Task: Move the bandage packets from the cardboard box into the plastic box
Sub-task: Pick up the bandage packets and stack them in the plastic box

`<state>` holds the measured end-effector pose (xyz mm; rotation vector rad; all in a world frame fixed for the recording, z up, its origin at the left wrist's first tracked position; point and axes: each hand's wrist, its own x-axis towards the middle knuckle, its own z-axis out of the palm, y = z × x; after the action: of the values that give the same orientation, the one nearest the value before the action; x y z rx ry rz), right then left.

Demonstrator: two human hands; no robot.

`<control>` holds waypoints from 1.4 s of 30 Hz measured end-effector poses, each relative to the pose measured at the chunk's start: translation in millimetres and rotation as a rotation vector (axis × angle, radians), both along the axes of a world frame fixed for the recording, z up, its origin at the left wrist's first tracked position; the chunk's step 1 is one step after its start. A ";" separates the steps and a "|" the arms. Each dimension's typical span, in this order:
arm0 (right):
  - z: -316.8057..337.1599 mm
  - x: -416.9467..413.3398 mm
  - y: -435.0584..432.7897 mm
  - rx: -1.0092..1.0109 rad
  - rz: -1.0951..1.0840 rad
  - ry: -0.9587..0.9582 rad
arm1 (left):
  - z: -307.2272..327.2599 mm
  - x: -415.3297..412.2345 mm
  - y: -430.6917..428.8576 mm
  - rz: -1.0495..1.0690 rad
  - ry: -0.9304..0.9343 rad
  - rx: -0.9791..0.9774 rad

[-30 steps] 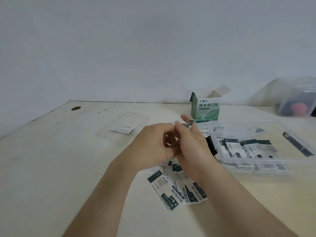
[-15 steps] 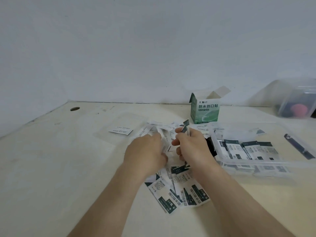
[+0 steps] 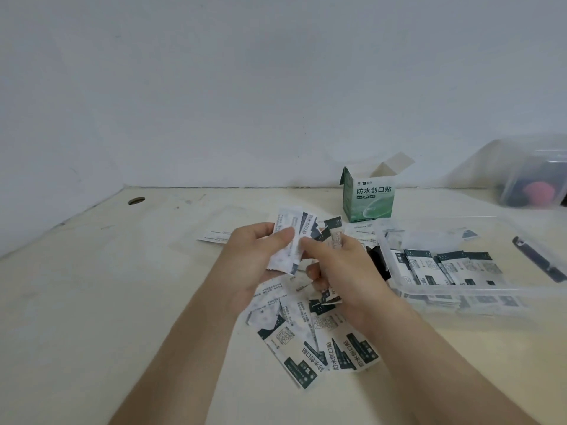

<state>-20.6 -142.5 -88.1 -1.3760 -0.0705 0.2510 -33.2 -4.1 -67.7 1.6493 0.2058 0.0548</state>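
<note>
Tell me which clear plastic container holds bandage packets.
The shallow open plastic box beside the right hand; the far-right container holds something pink instead.

Glossy paper packets [image 3: 319,345], a matt cardboard box [image 3: 369,199], a clear smooth plastic box [image 3: 460,294], a pale matt table [image 3: 92,302].

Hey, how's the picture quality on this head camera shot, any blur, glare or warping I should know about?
Head view: soft, even light, faint shadows, no hard glare. Head view: print on the cardboard box reads sharp; the held packets look slightly soft. Head view: the far-right container is hazy, and the edge of the table bends at left, wide-angle warping.
</note>
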 end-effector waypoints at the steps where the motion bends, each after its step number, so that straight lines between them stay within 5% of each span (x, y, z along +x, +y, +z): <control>1: -1.4 0.7 0.1 0.004 -0.016 -0.008 | -1.6 0.2 -3.3 0.000 -0.002 0.018; 15: 0.0 -2.4 -0.9 0.118 -0.065 0.126 | 1.5 -2.0 -0.7 0.095 -0.195 0.304; 21: -1.2 -3.8 4.2 0.088 -0.042 0.102 | -3.9 -6.9 -16.8 -0.036 -0.424 0.995; 26: 7.7 -8.7 -3.0 0.153 0.014 0.159 | -0.7 -10.8 -21.7 -0.351 -0.229 1.046; 30: 10.1 -10.7 -1.9 0.205 0.119 0.191 | 7.4 -18.9 -19.8 -0.321 -0.262 1.129; 35: 8.2 -3.0 -3.4 0.431 0.038 0.328 | 15.2 -21.7 -15.6 -0.385 -0.180 0.960; 42: 8.7 -5.5 -0.6 0.446 0.136 0.319 | 14.2 -21.9 -7.1 -0.489 -0.298 1.187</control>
<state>-26.1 -143.1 -79.4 -0.8769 0.0449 0.5326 -55.1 -11.2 -53.5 2.7876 -0.5783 0.0529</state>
